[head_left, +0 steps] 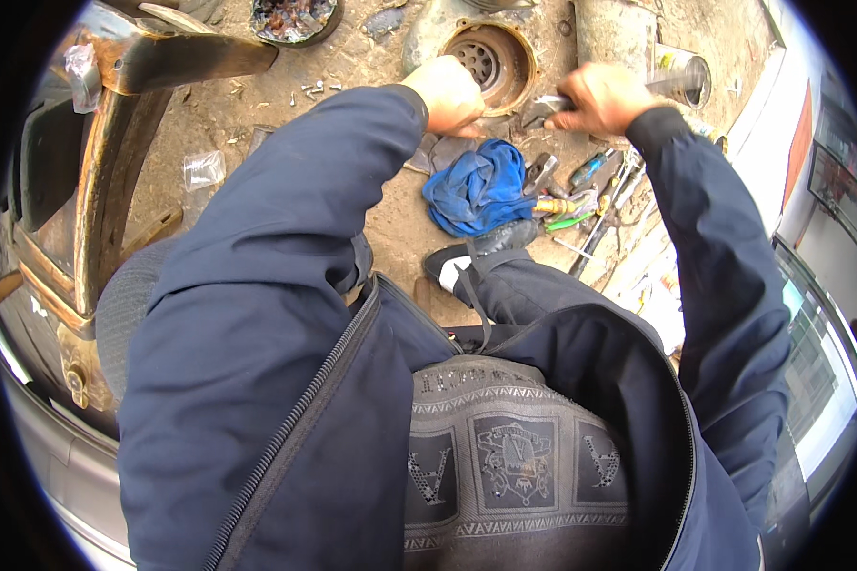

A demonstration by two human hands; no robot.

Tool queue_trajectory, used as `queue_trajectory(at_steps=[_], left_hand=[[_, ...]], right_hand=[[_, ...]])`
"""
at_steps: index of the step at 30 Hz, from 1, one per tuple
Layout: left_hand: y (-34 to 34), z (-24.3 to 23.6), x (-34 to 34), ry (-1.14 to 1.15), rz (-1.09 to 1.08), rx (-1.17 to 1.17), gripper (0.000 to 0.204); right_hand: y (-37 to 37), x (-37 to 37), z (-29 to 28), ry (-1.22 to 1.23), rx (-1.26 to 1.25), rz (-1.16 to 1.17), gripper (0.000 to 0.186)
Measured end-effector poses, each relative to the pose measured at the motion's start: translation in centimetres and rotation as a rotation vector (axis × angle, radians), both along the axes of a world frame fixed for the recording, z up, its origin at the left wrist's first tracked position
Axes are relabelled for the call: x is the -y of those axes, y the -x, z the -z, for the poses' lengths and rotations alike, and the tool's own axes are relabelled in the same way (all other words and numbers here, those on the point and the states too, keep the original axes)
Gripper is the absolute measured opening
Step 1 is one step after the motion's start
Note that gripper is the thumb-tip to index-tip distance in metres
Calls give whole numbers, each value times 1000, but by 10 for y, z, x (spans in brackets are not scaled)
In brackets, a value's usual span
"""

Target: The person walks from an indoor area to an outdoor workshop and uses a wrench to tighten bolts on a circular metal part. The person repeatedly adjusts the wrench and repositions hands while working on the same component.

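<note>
A round, rusty metal housing (533,71) lies on the ground at the top middle, with a perforated disc (474,63) down inside its opening. My left hand (448,95) is closed against the near left of its rim; whatever the fingers grip is hidden. My right hand (605,100) is wrapped around a pair of pliers (540,110), whose jaws point left beside the rim's near right side. Just below both hands, a crumpled blue cloth (478,190) rests on the ground next to a hammer head (541,171).
Screwdrivers and other hand tools (619,186) lie to the right of the cloth. Several small bolts (312,89) are scattered left of my left hand. A worn wooden chair (114,143) stands at far left, and a tin of dark bits (295,19) at the top. My shoe (445,266) is below the cloth.
</note>
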State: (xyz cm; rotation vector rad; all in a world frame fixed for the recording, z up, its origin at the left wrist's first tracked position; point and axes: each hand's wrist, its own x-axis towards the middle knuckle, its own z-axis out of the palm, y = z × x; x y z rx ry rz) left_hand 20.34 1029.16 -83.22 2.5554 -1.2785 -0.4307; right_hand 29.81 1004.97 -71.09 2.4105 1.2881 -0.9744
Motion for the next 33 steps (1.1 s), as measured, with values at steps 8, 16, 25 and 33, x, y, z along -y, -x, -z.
queue_trajectory(at_steps=[8, 16, 25, 33], left_hand=[[-1, -7, 2, -37, -16, -54, 43], [-1, 2, 1, 23, -10, 25, 43], [0, 8, 0, 61, 10, 56, 46], [-1, -1, 1, 20, -18, 0, 44]], right_hand=[[151, -33, 28, -358, -539, 1999, 57], [194, -78, 61, -1062, -861, 2412, 58], [62, 25, 24, -131, -71, 536, 63], [59, 12, 17, -31, -88, 578, 65]])
